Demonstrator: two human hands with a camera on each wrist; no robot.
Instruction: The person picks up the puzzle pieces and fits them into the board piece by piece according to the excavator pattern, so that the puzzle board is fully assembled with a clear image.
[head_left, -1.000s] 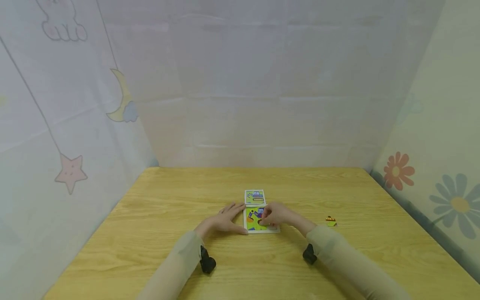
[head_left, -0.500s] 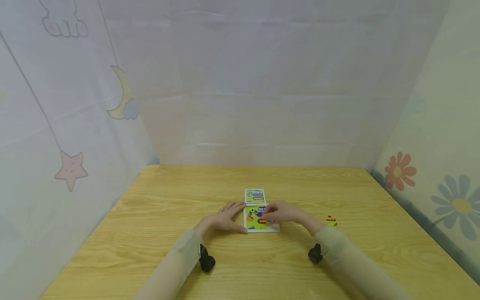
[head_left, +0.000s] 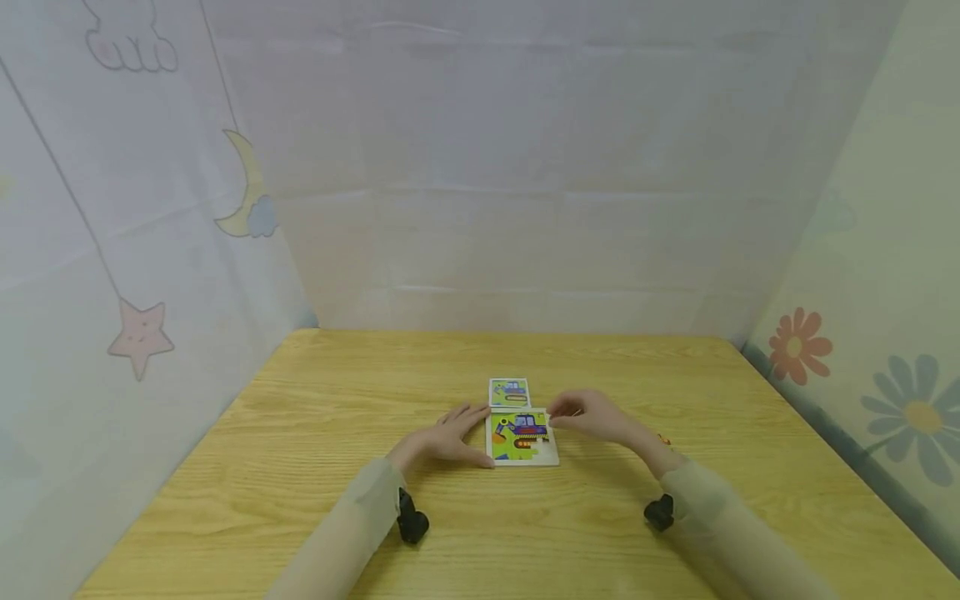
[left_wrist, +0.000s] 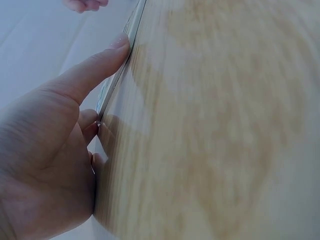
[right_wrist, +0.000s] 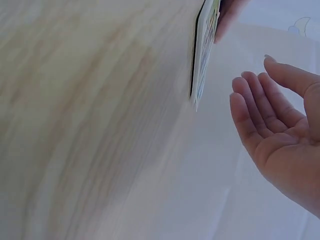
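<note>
A jigsaw puzzle board (head_left: 522,437) with a white border and a purple excavator on green lies flat on the table. Its lower right part shows bare white. My left hand (head_left: 450,435) is spread along the board's left side, thumb at the near corner and fingertips at the far one. In the left wrist view the thumb (left_wrist: 97,67) rests on the board's edge. My right hand (head_left: 592,414) hovers by the upper right corner; the right wrist view shows it apart from the board, fingers (right_wrist: 255,107) loosely bent, holding nothing.
A smaller card (head_left: 509,392) with the same excavator picture touches the board's far edge. An orange puzzle piece (head_left: 664,440) shows behind my right forearm, which hides whatever lies beside it. The wooden table (head_left: 360,383) ends at cloth-covered walls.
The right hand has left a dark-and-orange track piece in the board and moved right and slightly away, uncovering the excavator. The left hand stays put. The forearm now covers part of the loose pieces.
</note>
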